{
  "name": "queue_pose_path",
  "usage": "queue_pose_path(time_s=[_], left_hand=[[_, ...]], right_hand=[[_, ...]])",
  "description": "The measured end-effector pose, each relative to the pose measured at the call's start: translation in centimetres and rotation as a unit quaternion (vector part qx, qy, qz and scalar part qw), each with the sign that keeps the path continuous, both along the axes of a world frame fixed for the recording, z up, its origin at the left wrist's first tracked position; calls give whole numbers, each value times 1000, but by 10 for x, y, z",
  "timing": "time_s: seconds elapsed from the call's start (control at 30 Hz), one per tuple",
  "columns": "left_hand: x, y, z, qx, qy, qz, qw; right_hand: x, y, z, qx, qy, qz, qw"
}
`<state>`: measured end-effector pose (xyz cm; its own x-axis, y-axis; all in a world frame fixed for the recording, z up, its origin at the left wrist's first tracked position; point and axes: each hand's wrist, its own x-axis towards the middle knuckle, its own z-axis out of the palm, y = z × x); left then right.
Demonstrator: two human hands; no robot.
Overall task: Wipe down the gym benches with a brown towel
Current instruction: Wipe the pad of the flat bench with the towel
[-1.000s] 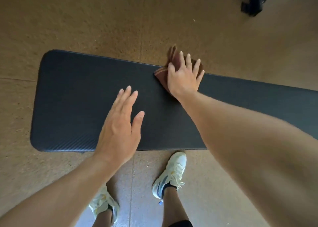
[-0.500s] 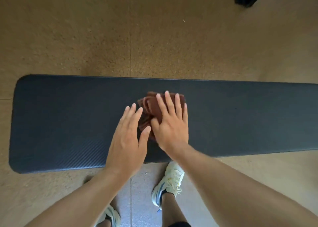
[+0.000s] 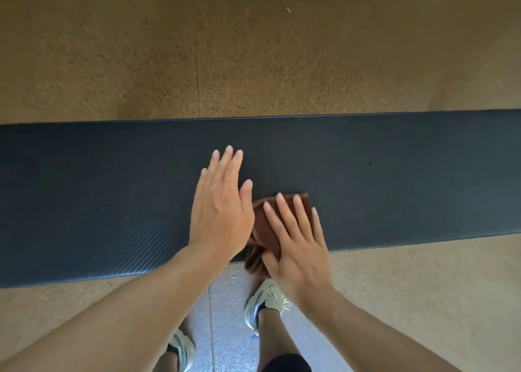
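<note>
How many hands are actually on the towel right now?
1. The right hand presses the brown towel at the bench's near edge; the left hand lies flat on the pad beside it.

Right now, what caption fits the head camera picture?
Right hand presses a brown towel on the dark bench; left hand rests beside it.

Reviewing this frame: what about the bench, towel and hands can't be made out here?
- Bench, head view: both ends cut off by the frame edges; its legs hidden under the pad.
- Brown towel: mostly covered by the right hand, so its full size is unclear.
- Left hand: whether the palm touches the pad cannot be told.
</note>
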<state>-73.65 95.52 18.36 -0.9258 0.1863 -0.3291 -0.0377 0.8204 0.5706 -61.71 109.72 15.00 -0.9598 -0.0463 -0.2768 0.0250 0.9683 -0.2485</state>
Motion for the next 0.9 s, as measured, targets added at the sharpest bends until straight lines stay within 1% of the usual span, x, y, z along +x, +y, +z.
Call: queue_pose_path(time_s=[0.1,0.17,0.23,0.3,0.37,0.4,0.47,0.53,0.6,0.67,0.73,0.8,0.83,0.9], left_hand=[[-6,13,-5,-70,21,23,997],[-9,23,-8,-88,27,8,996],[-13,34,-11,-110,28,-12,993],[-20,44,-12,-137,24,-20,990],[-24,52,-13,-158,1,-20,987],[-25,54,-12,-174,-14,-25,984],[-28,59,-11,-214,-29,-55,975],[-29,60,-12,-242,-35,-75,967],[-29,57,-10,-258,-35,-84,962],[-27,57,-12,-273,-31,-90,957],[-25,53,-13,-291,-34,-96,951],[-31,55,-12,-281,-36,-101,954],[-34,56,-11,-278,-34,-103,954],[-36,56,-11,-279,-30,-111,953]], right_hand=[[-82,12,-5,-17,24,-90,996],[-146,30,-7,-28,29,-151,988],[-184,46,-7,-33,15,-170,985],[-174,53,-6,-50,32,-156,986],[-115,52,-2,-61,54,-153,985],[-76,51,1,-58,48,-149,986],[-10,58,6,-30,9,-105,994],[11,71,5,-10,-10,-35,999],[-14,83,3,-18,-11,4,1000],[-66,94,-1,-18,2,-2,1000],[-127,100,-8,-28,18,-58,998],[-184,111,-5,-40,-3,-141,989],[-198,112,-4,-48,-15,-169,984],[-192,108,-3,-57,-7,-183,981]])
